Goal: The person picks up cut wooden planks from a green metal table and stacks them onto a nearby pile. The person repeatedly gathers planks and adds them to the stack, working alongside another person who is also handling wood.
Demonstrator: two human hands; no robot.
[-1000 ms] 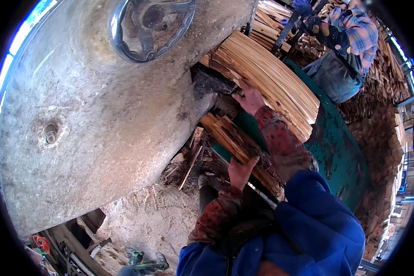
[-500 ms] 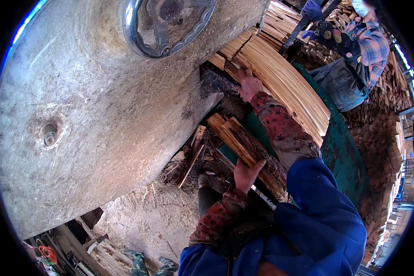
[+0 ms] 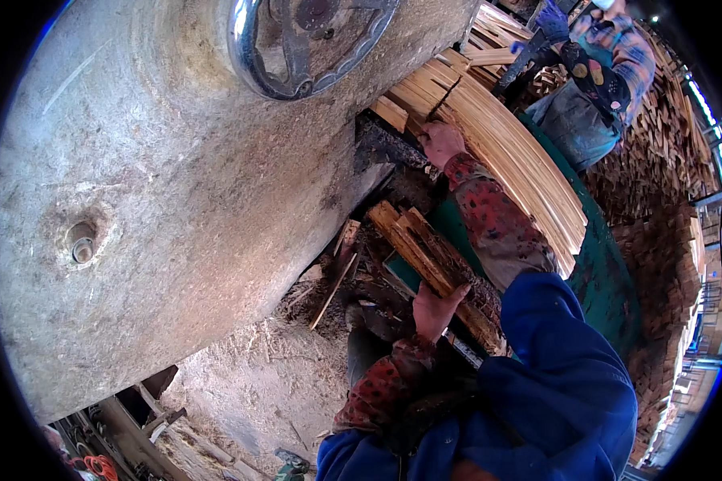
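My left hand [image 3: 435, 311] is closed on rough bark-edged wood slabs [image 3: 425, 255], thumb over the top and its fingers partly hidden. These slabs lie side by side on a green metal surface in front of me. Farther off, my right hand [image 3: 442, 143] has its fingers curled against the near edge of a stack of pale sawn boards [image 3: 501, 136]. A dark crack crosses the stack near its far end. A short pale wood piece [image 3: 389, 114] lies just left of that hand, beside the machine. Exactly what the right fingertips grip is hidden.
A big grey metal machine housing [image 3: 176, 184] with a handwheel [image 3: 313, 48] fills the left. Across the green table [image 3: 594, 256] stands a person [image 3: 594, 88] in gloves and a plaid shirt. Stacked wood [image 3: 658, 192] rises behind. Sawdust [image 3: 249, 385] and splinters cover the floor.
My right hand's fingers have drawn in from lying stretched along the boards' edge to curled. The far person has shifted left in view. My left hand keeps its hold on the slabs.
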